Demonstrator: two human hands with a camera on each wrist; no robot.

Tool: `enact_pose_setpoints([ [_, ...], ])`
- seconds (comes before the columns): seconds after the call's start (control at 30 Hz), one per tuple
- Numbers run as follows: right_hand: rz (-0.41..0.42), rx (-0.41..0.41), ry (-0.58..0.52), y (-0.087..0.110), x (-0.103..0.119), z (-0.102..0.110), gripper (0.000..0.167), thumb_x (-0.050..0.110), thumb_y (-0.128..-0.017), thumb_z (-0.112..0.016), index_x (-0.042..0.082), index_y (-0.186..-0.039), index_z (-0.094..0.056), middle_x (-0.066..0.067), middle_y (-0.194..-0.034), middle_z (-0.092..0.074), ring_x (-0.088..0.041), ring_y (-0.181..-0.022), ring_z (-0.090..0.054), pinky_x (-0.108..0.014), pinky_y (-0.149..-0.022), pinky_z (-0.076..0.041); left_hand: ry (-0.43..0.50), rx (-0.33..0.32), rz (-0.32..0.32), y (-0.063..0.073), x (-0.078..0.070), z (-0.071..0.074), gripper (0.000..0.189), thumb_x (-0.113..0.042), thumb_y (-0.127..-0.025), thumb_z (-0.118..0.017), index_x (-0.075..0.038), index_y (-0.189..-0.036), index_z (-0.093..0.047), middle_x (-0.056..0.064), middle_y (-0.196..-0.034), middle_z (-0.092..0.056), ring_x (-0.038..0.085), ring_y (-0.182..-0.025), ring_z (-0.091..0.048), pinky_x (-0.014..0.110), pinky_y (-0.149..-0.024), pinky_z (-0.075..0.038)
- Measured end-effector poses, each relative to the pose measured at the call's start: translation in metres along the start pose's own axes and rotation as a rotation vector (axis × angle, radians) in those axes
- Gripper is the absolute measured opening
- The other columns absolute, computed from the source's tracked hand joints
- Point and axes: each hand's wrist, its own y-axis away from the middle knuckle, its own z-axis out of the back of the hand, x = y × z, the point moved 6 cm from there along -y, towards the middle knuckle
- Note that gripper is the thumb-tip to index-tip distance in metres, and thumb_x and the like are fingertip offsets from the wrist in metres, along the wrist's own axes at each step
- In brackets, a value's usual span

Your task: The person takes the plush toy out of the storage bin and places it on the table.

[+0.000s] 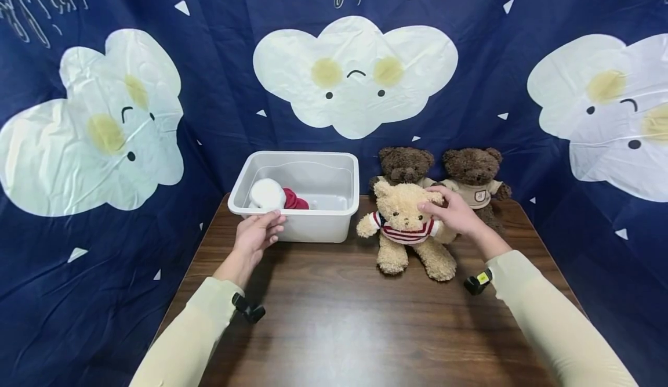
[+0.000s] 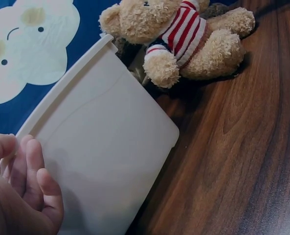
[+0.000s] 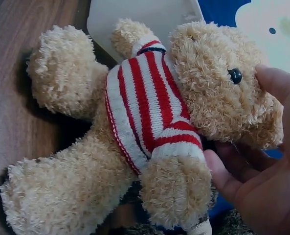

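Observation:
A light tan teddy bear [image 1: 400,202] in a red-and-white striped sweater sits on the table. My right hand [image 1: 458,213] grips its head from the side, thumb near one eye and fingers behind, as the right wrist view shows on the curly fur [image 3: 208,83]. At the left, my left hand [image 1: 251,238] pinches the front rim of a pale grey plastic bin [image 1: 318,226]. In the left wrist view the fingers [image 2: 34,154] lie against the bin's outer wall. Inside the bin are a round white object [image 1: 267,194] and something red [image 1: 296,200], partly hidden by the rim.
Two dark brown teddy bears, one [image 1: 406,163] partly behind the tan bear and another [image 1: 472,169] to its right, sit at the back of the brown wooden table [image 1: 334,311]. A blue curtain [image 1: 219,73] with cloud prints hangs behind and along both sides.

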Motion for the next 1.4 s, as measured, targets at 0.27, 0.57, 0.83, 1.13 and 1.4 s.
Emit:
enact_pose_setpoints([
  [0.27,0.044,-0.002,0.053,-0.006,0.004,0.004,0.064,0.032,-0.098,-0.072,0.005,-0.149,-0.045,-0.02,-0.155,-0.04,-0.04,-0.144,-0.036,-0.061,-0.115,-0.034,0.005,-0.003,0.001,0.0,0.001,0.001,0.013,-0.023,-0.098,-0.072,-0.012,-0.103,-0.066,-0.008,-0.077,-0.078,0.001,-0.061,-0.069,0.016,-0.053,-0.049],
  [0.57,0.084,0.0,0.049,-0.009,0.021,0.009,0.06,0.031,-0.098,-0.072,0.005,-0.147,-0.047,-0.021,-0.151,-0.048,-0.037,-0.137,-0.048,-0.056,-0.108,-0.042,0.015,0.001,0.013,-0.002,0.002,0.004,0.013,-0.023,-0.097,-0.073,-0.013,-0.103,-0.067,-0.008,-0.078,-0.078,0.002,-0.061,-0.068,0.016,-0.054,-0.048],
  [0.83,0.097,0.011,0.137,-0.032,0.055,0.013,0.068,0.042,-0.096,-0.073,0.009,-0.149,-0.045,-0.017,-0.152,-0.047,-0.037,-0.141,-0.044,-0.062,-0.112,-0.038,0.012,0.009,0.014,-0.003,0.001,0.003,0.018,-0.023,-0.097,-0.073,-0.01,-0.107,-0.065,-0.008,-0.077,-0.078,0.002,-0.062,-0.069,0.015,-0.053,-0.048],
  [1.13,0.225,0.028,0.13,-0.068,0.117,-0.023,0.068,0.037,-0.091,-0.08,0.007,-0.145,-0.05,-0.014,-0.149,-0.052,-0.033,-0.138,-0.048,-0.055,-0.112,-0.043,0.0,0.013,0.012,-0.002,0.0,0.001,0.017,-0.024,-0.098,-0.072,-0.011,-0.107,-0.065,-0.008,-0.078,-0.078,0.001,-0.063,-0.069,0.015,-0.054,-0.049],
  [1.4,0.304,0.121,0.237,-0.098,0.16,-0.101,0.07,0.04,-0.09,-0.079,0.007,-0.145,-0.052,-0.012,-0.145,-0.055,-0.03,-0.131,-0.054,-0.047,-0.109,-0.047,0.018,0.026,0.016,-0.004,-0.001,0.0,0.016,-0.024,-0.097,-0.073,-0.011,-0.105,-0.067,-0.006,-0.079,-0.079,0.002,-0.063,-0.07,0.015,-0.053,-0.049],
])
